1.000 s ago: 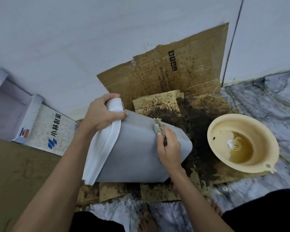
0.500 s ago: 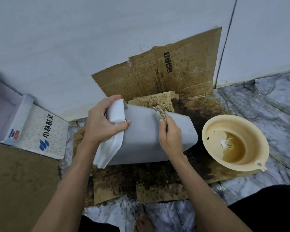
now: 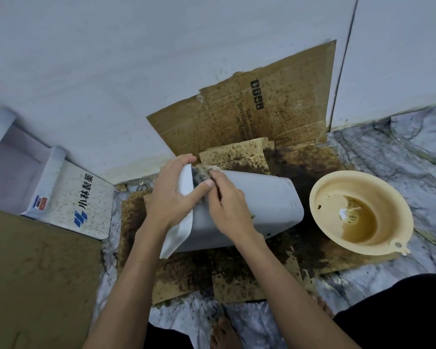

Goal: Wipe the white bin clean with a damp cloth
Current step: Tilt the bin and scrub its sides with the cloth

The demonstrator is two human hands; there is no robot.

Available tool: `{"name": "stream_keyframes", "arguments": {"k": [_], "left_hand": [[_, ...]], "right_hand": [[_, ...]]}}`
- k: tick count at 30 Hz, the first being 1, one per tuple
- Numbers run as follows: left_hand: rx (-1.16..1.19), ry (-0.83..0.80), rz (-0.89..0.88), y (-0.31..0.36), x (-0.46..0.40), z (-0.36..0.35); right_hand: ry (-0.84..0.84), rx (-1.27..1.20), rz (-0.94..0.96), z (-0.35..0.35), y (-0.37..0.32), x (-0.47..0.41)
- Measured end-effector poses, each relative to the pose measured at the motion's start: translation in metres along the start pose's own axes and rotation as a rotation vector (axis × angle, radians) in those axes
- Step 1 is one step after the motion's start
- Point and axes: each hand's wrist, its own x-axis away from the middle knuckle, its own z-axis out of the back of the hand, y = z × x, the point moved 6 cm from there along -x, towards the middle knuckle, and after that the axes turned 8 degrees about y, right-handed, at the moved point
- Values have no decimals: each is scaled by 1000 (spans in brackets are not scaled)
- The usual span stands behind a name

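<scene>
The white bin (image 3: 269, 205) lies on its side on dirty cardboard, its mouth to the left and its base to the right. My left hand (image 3: 171, 195) grips the rim at the mouth, thumb across the outer wall. A soiled, dirt-speckled cloth (image 3: 204, 172) sits at the top of the rim, and my right hand (image 3: 228, 205) holds it against the bin's upper edge, right beside my left thumb. Most of the cloth is hidden under my fingers.
A cream plastic basin (image 3: 360, 212) with brown water stands right of the bin. Stained cardboard (image 3: 249, 114) leans on the wall behind, more sheets lie underneath. A white printed box (image 3: 83, 205) sits at the left. My bare foot (image 3: 222, 333) is at the bottom.
My right hand slid the cloth leftward along the bin's upper edge, from mid-body to the rim next to my left hand. The bin turned, its mouth now seen more edge-on.
</scene>
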Motion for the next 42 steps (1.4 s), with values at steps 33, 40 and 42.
{"name": "stream_keyframes", "arguments": {"k": [33,40,42], "left_hand": [[21,239,-53,-15,30,22],[70,215,-8,-23,26,25],[80,224,-2,-24,26,27]], "right_hand": [[10,383,72,-28,15,27],[-36,353,98,-2,42,52],[12,394,-24,19,72,43]]}}
